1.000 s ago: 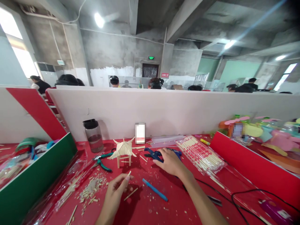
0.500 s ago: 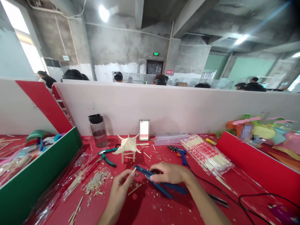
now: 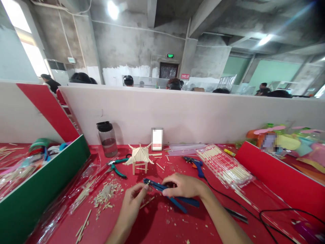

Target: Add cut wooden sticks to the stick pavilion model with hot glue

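My right hand (image 3: 182,185) is wrapped around blue-handled pliers (image 3: 177,204), whose jaws point left and whose two handles spread toward the lower right. My left hand (image 3: 134,199) pinches a thin wooden stick (image 3: 148,183) between thumb and fingers; its pale tip lies at the jaws. Most of that stick is hidden by the fingers. Just beyond the hands stands a small pavilion model (image 3: 140,156) made of wooden sticks, with a ridged roof on upright legs. Another loose stick lies on the red table under the left hand.
Green-handled pliers (image 3: 118,169) and a heap of stick offcuts (image 3: 107,196) lie left. A water bottle (image 3: 107,142) stands by the partition. On the right are a blue glue gun (image 3: 196,165) with its black cord, bagged sticks (image 3: 224,166) and a dark-bladed tool (image 3: 236,215).
The stick tip in my left hand has come to the plier jaws, and the jaws have shifted slightly left. The view has tilted a little; my right hand keeps its hold.
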A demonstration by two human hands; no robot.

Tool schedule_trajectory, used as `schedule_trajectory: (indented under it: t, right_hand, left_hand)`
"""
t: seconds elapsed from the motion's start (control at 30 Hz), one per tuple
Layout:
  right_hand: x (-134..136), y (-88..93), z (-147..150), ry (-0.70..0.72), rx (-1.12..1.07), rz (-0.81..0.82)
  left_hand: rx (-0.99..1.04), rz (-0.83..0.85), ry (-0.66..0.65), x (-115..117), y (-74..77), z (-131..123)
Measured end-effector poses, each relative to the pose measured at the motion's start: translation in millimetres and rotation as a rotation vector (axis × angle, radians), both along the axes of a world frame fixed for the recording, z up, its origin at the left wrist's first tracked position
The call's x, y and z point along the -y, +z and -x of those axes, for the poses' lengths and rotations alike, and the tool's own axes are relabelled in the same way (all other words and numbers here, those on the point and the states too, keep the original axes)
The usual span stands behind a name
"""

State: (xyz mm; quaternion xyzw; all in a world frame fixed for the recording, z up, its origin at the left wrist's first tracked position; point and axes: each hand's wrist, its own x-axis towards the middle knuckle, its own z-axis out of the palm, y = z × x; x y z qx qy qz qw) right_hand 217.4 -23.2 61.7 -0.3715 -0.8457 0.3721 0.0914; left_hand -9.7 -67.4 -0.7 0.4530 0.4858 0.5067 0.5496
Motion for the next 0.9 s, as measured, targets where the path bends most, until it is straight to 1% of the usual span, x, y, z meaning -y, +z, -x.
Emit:
schedule_trajectory:
  t: [0.17, 0.33, 0.53, 0.67, 0.77, 0.9]
  right_hand:
    - [-0.9, -1.9, -0.7, 0.002, -0.001, -0.012]
    - [-0.9, -3.1, -0.5, 0.003, -0.013, -0.006]
    - [-1.4, -4.9, -0.7, 0.003, 0.001, -0.027]
    - [-1.7, -4.9, -0.8, -0.004, 0.014, -0.033]
    - [-1.9, -5.5, -0.8, -0.011, 0.021, -0.024]
    - [-2.7, -7.3, -0.8, -0.015, 0.019, -0.011]
  left_hand:
    - [0.042, 0.040, 0.005, 0.9, -0.3, -1.4]
    - [-0.009, 0.006, 0.009, -0.1, 1.1, -0.2]
    - [-0.051, 0.010, -0.002, -0.8, -2.2, 0.4]
    - [-0.092, -0.035, 0.011, -1.8, -2.8, 0.7]
    - [-0.102, -0.046, 0.022, -1.8, 0.2, 0.3]
    - [-0.076, -0.027, 0.033, 0.1, 9.0, -1.5]
